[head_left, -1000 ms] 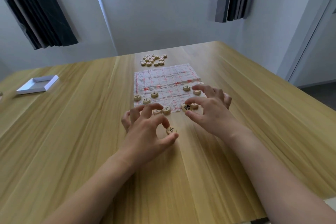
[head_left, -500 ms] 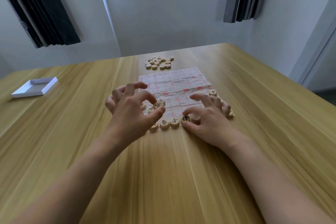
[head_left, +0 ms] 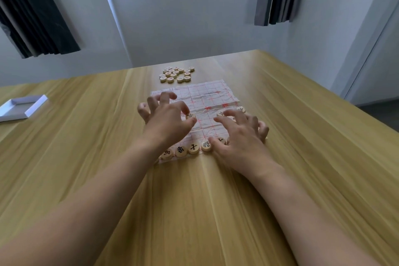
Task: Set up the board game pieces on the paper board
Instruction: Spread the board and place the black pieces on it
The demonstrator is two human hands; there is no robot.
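The crumpled paper board (head_left: 207,97) with red grid lines lies on the wooden table (head_left: 216,211). Round wooden pieces with black characters stand in a row (head_left: 181,150) along its near edge. My left hand (head_left: 166,121) hovers over the board's left half and pinches a single piece (head_left: 190,116) between index finger and thumb. My right hand (head_left: 239,136) lies spread over the board's near right corner, its thumb touching the row's piece (head_left: 206,145). Two more pieces (head_left: 221,112) show just beyond its fingers. Pieces under the right palm are hidden.
A loose pile of several wooden pieces (head_left: 176,74) lies on the table just beyond the board's far edge. A shallow white box lid (head_left: 21,107) sits at the table's far left. The wall and a window are behind the table.
My left hand carried a piece from the table in front of the board onto the board's left half. My right index finger stretched away from the near-row piece it pinched before.
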